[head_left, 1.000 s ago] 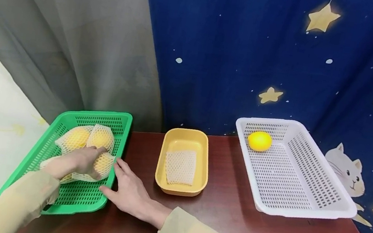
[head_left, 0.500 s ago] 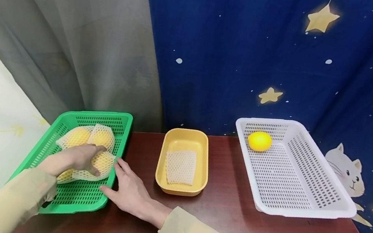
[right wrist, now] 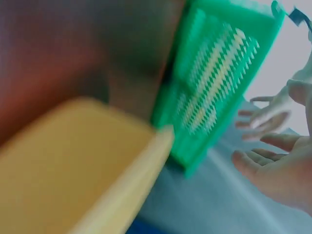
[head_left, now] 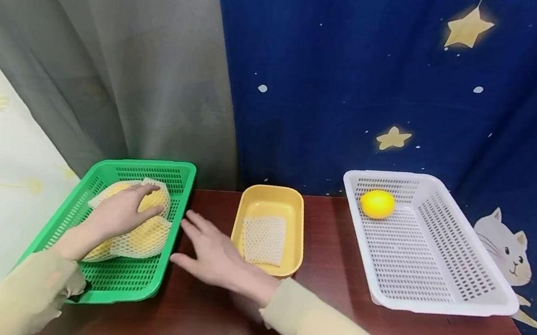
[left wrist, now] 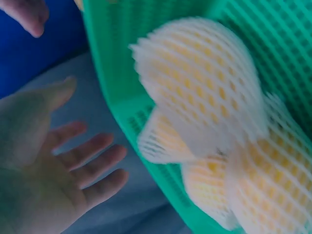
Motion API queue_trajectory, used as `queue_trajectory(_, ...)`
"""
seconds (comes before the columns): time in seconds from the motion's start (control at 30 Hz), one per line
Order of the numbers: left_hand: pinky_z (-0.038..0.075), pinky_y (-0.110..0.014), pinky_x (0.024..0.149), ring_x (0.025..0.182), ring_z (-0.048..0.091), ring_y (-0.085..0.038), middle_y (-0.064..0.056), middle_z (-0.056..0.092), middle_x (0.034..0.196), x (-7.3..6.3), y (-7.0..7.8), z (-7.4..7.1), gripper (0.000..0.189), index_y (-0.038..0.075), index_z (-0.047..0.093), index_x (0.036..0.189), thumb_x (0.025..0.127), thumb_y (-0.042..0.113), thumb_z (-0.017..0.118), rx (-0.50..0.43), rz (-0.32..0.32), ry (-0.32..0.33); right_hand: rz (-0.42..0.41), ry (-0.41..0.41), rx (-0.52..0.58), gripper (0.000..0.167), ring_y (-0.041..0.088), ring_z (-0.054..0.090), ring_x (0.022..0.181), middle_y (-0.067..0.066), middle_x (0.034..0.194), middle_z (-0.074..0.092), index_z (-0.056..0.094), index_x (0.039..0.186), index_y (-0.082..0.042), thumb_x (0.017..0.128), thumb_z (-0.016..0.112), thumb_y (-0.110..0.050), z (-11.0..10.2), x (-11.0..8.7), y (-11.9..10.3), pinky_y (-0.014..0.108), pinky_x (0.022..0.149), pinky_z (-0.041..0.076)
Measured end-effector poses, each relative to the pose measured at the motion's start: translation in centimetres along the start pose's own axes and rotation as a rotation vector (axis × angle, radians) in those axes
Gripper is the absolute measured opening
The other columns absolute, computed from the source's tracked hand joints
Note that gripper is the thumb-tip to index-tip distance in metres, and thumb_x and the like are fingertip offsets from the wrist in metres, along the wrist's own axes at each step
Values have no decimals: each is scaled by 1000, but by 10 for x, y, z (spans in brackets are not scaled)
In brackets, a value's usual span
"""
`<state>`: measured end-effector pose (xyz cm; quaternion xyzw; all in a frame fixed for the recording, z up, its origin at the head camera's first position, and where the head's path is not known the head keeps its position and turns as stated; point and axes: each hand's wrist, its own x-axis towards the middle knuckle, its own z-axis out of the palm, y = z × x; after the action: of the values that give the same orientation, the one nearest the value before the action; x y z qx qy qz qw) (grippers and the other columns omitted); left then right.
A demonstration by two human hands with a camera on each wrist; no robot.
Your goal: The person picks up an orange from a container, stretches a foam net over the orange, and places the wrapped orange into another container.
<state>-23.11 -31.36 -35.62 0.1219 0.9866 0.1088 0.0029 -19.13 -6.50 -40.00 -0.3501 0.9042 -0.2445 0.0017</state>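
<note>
My left hand (head_left: 120, 214) hovers above the green basket (head_left: 132, 294), fingers spread and holding nothing. Below it, several lemons (head_left: 145, 239) in white foam net sleeves lie together in the basket; the hand partly covers them in the head view. The left wrist view shows the palm (left wrist: 53, 190) apart from the netted lemons (left wrist: 195, 78). Just right of the basket's rim is my right hand (head_left: 215, 254), its fingers extended and a small gap from the rim. It hides a corner of the small yellow tray (head_left: 270, 205). Nothing is in this hand (right wrist: 282, 170) in the right wrist view.
A flat foam net sleeve (head_left: 263, 239) lies in the yellow tray. To the right stands a white basket (head_left: 418, 274) with one bare lemon (head_left: 378, 204) in its far left corner. All stand on a dark red table (head_left: 322, 301), with curtains (head_left: 311, 82) behind.
My left hand has risen off the netted lemons and moved slightly farther away. My right hand has left the basket's rim and shifted right. The view has turned slightly.
</note>
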Motion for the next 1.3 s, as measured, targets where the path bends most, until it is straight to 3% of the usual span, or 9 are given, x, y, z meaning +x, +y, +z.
queue_trajectory(0.13, 52, -66, 102, 131, 60, -50, -30, 59, 147, -4, 27, -2, 55, 1, 54, 149, 108, 38, 58, -80, 6, 132, -24, 81, 11, 70, 28, 34, 162, 12, 172, 36, 44, 159, -6, 103, 65, -42, -40, -13, 24, 41, 132, 33)
queue_trajectory(0.33, 53, -63, 105, 133, 61, -44, -24, 58, 152, -12, 68, 1, 56, 6, 51, 154, 108, 37, 58, -219, 25, 207, 2, 200, -2, 67, 33, 34, 161, 13, 170, 39, 50, 155, -7, 100, 70, -37, -94, -40, 70, 51, 128, 38)
queue_trajectory(0.47, 53, -59, 109, 132, 63, -40, -20, 61, 150, -9, 94, 12, 54, 5, 53, 151, 106, 33, 63, -348, 50, 272, 38, 246, -72, 64, 36, 36, 159, 16, 168, 41, 53, 154, -7, 99, 71, -34, -122, -57, 102, 54, 127, 39)
queue_trajectory(0.6, 56, -52, 107, 126, 68, -33, -16, 68, 141, -4, 126, 33, 49, 5, 59, 145, 103, 28, 69, -480, 84, 310, 94, 262, -126, 62, 40, 36, 158, 19, 168, 41, 53, 153, -6, 99, 71, -31, -144, -73, 137, 58, 127, 36)
queue_trajectory(0.9, 60, -51, 99, 119, 72, -32, -13, 71, 137, -1, 198, 91, 43, 10, 64, 141, 102, 26, 70, -678, 102, 250, 283, 210, -215, 63, 48, 29, 158, 27, 169, 33, 46, 156, -1, 103, 66, -28, -182, -100, 214, 64, 128, 29)
queue_trajectory(1.13, 59, -50, 103, 122, 70, -31, -13, 69, 140, 6, 246, 114, 46, 10, 61, 144, 104, 31, 66, -809, 140, 120, 410, 101, -277, 66, 57, 28, 154, 33, 168, 28, 41, 158, 2, 103, 65, -27, -202, -113, 262, 69, 127, 25)
queue_trajectory(1.3, 59, -49, 104, 119, 72, -32, -13, 72, 133, 19, 273, 126, 46, 10, 61, 143, 104, 32, 66, -857, 171, 79, 485, 26, -302, 68, 58, 28, 153, 36, 167, 28, 41, 158, 2, 103, 65, -29, -207, -118, 287, 72, 125, 26)
